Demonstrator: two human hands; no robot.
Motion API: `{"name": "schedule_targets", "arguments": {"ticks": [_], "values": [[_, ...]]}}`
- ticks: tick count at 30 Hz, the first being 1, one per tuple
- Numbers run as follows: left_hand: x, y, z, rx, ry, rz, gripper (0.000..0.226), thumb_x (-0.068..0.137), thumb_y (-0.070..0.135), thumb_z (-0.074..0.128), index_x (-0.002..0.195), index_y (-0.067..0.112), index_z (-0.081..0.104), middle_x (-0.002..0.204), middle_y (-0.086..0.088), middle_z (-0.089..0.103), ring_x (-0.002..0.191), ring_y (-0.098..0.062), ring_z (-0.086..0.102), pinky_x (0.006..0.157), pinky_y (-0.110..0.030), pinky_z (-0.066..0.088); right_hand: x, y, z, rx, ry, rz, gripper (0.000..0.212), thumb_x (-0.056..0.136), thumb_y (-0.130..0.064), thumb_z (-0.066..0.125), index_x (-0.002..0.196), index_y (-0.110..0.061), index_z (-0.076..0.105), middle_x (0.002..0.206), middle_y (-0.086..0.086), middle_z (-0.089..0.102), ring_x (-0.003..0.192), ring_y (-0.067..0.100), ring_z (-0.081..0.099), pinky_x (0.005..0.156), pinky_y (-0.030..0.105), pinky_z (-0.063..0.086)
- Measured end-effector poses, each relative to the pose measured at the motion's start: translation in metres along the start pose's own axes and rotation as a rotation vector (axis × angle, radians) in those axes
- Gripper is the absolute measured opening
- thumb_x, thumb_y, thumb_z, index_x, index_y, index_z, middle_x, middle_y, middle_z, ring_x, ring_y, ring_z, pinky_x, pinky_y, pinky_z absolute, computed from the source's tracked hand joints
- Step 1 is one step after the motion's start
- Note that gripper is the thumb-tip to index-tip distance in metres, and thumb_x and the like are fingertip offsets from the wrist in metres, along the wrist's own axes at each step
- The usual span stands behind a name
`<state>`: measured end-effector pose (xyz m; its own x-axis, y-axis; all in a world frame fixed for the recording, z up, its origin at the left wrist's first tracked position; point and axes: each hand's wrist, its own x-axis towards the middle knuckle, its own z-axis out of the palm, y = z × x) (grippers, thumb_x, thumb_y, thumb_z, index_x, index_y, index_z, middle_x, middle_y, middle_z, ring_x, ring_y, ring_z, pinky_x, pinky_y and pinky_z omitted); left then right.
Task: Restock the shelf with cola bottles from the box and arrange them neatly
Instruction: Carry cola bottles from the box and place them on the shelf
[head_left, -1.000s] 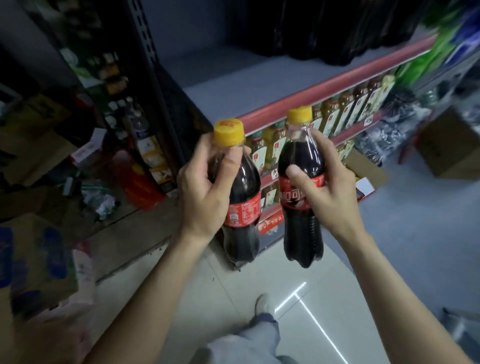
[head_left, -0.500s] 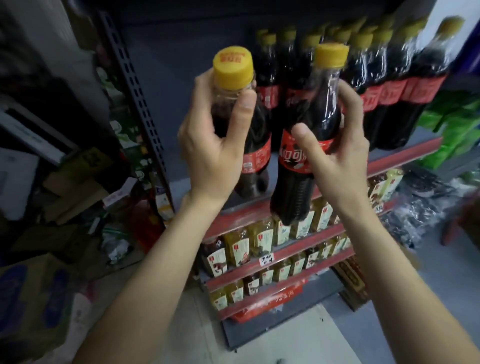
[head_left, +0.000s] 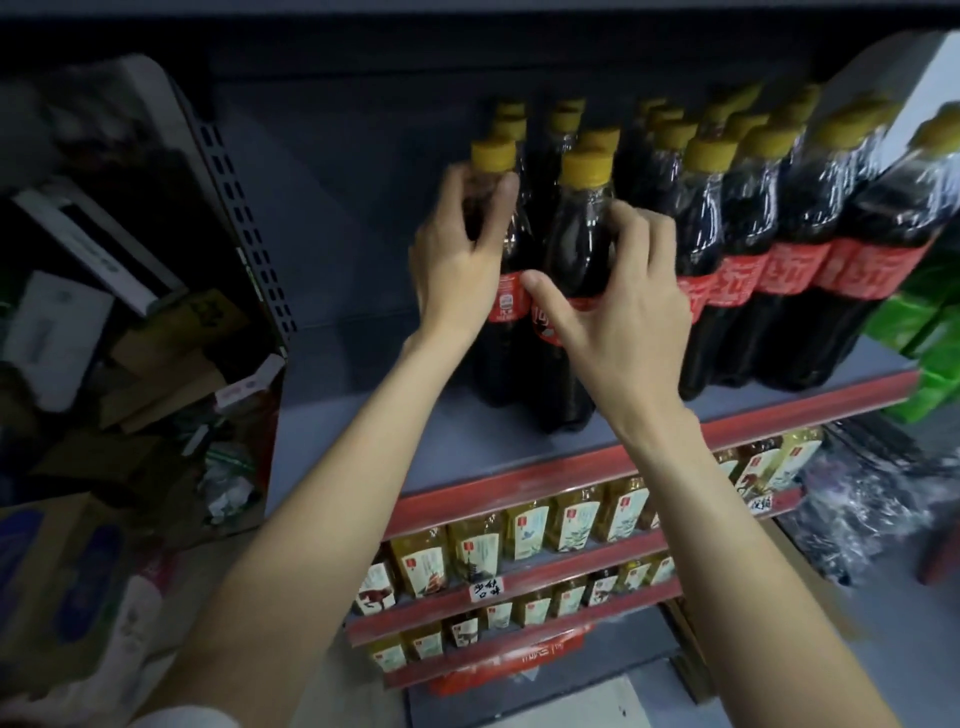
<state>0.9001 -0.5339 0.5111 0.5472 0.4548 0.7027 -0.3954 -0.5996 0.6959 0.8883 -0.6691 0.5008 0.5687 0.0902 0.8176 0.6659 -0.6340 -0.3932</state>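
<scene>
Both cola bottles stand on the shelf (head_left: 363, 441), left of the stocked row. The left hand (head_left: 457, 260) grips one bottle (head_left: 506, 312); the right hand (head_left: 618, 312) wraps the other (head_left: 576, 249). Let go gently, labels facing near.

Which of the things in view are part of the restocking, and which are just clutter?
Job: left hand and right hand, each gripping a cola bottle; top shelf; cola row.
Clutter: oil bottles; cardboard pile; green packs.
</scene>
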Motion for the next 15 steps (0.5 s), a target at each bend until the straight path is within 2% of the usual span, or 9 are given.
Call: {"name": "schedule_targets", "arguments": {"ticks": [3,6,12,15], "values": [[0.002,-0.002,0.016,0.013,0.009,-0.011,0.048,0.088,0.055,0.041,0.106,0.015,0.059,0.099,0.004,0.068,0.097,-0.019,0.061,0.086,-0.039,0.047,0.007,0.006,-0.003,-0.189,0.046,-0.018,0.073,0.081,-0.052,0.067,0.127,0.003,0.052,0.117,0.018,0.057,0.105,0.034,0.056,0.069,0.039,0.052],[0.005,0.0,0.025,0.045,-0.016,-0.038,0.051,0.087,0.058,0.037,0.108,0.018,0.059,0.102,0.005,0.066,0.1,-0.02,0.058,0.086,-0.039,0.046,0.01,0.007,-0.005,-0.299,0.062,-0.067,0.08,0.078,-0.049,0.07,0.132,0.007,0.048,0.112,0.02,0.059,0.101,0.037,0.055,0.079,0.041,0.053],[0.007,0.004,0.022,0.256,-0.004,-0.038,0.053,0.087,0.062,0.033,0.11,0.024,0.061,0.106,0.005,0.067,0.099,-0.017,0.062,0.074,-0.027,0.041,0.002,0.01,-0.006,-0.183,0.101,-0.066,0.077,0.08,-0.044,0.071,0.136,0.003,0.045,0.122,0.018,0.056,0.106,0.032,0.053,0.087,0.038,0.051],[0.004,0.003,0.019,0.166,-0.043,-0.036,0.051,0.089,0.057,0.042,0.121,0.021,0.058,0.115,0.005,0.066,0.107,-0.013,0.06,0.087,-0.031,0.047,-0.005,0.012,-0.01,-0.078,0.172,-0.061,0.065,0.087,-0.042,0.067,0.135,0.0,0.048,0.126,0.018,0.055,0.111,0.028,0.051,0.092,0.034,0.047]]}}
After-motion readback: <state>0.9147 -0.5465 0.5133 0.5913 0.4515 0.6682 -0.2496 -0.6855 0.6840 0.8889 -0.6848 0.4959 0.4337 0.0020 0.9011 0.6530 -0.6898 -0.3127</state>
